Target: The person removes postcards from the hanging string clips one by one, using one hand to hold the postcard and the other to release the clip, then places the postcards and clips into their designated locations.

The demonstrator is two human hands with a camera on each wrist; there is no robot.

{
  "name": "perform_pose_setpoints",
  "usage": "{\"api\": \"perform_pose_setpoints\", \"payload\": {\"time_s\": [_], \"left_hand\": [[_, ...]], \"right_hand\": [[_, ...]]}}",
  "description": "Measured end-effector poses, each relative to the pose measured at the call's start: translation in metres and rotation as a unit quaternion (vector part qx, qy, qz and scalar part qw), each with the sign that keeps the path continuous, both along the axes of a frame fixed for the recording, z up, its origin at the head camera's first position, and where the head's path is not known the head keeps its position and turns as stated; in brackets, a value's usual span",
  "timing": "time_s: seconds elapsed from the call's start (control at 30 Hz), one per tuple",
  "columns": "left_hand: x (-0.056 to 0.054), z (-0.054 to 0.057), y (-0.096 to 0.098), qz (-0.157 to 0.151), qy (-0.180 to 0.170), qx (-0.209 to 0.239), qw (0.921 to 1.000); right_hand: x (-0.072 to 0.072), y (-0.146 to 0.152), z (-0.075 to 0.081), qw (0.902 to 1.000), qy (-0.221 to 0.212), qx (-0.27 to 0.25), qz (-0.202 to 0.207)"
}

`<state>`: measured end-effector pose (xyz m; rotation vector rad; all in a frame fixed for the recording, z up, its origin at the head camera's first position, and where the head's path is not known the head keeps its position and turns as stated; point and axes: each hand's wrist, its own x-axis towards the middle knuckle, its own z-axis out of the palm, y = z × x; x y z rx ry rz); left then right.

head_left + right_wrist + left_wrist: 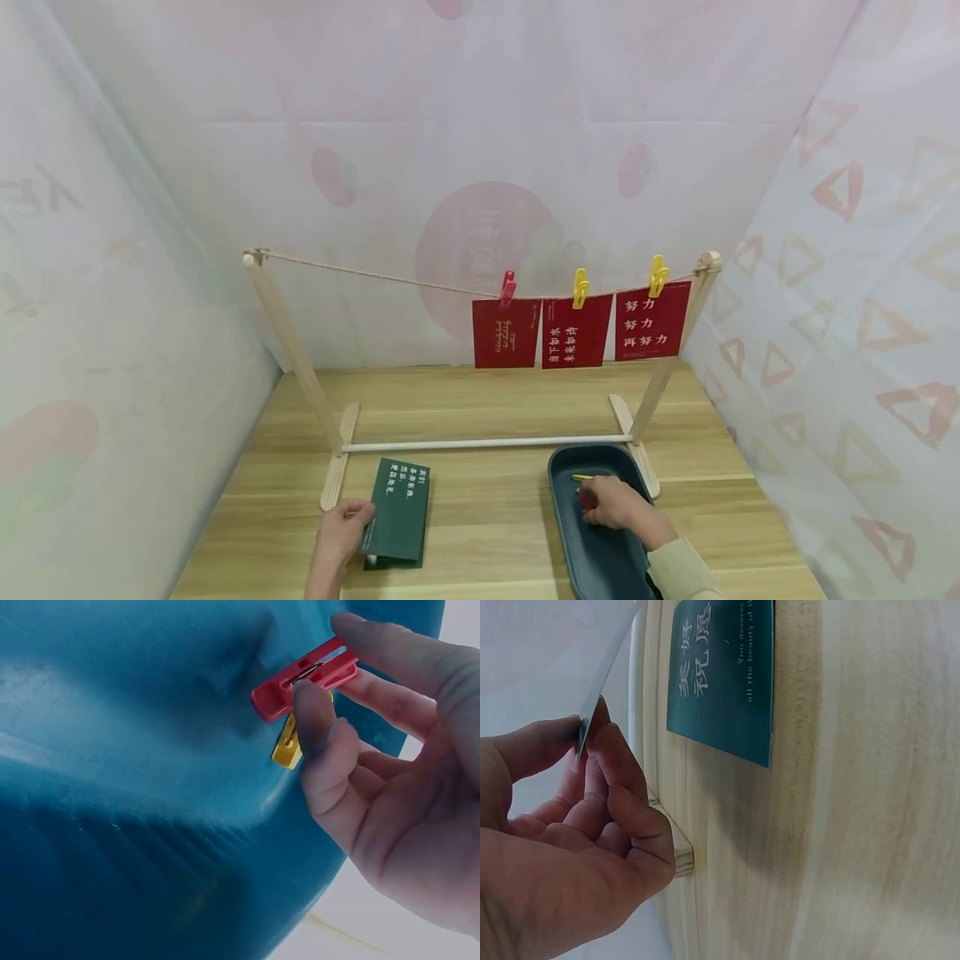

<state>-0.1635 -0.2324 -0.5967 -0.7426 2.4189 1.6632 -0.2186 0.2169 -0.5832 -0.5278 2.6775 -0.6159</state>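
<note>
My left hand pinches the edge of a dark green card with white writing between thumb and fingers. In the left wrist view this card is raised and seen almost edge-on, while another green card lies flat on the wooden table. Over at the right, my right hand reaches into a dark blue tray. Thumb and fingers there hold a red clothespin, and a yellow clothespin shows just behind it, partly hidden.
Behind the hands stands a wooden frame with a twine line strung across. Three red cards hang toward its right end from one red clothespin and two yellow ones. A white rod joins the feet. Patterned cloth surrounds the table.
</note>
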Motion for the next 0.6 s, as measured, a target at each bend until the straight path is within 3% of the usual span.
{"api": "perform_pose_setpoints", "payload": {"time_s": [0.3,0.6], "left_hand": [[-0.002,-0.010,-0.004,-0.009,-0.021,-0.048,0.9986],[-0.002,-0.019,-0.005,-0.039,-0.008,-0.133,0.9903]], "right_hand": [[0.003,-0.005,-0.003,0.9993,0.033,0.015,-0.001],[0.000,-0.007,-0.008,0.9996,0.016,0.020,-0.010]]}}
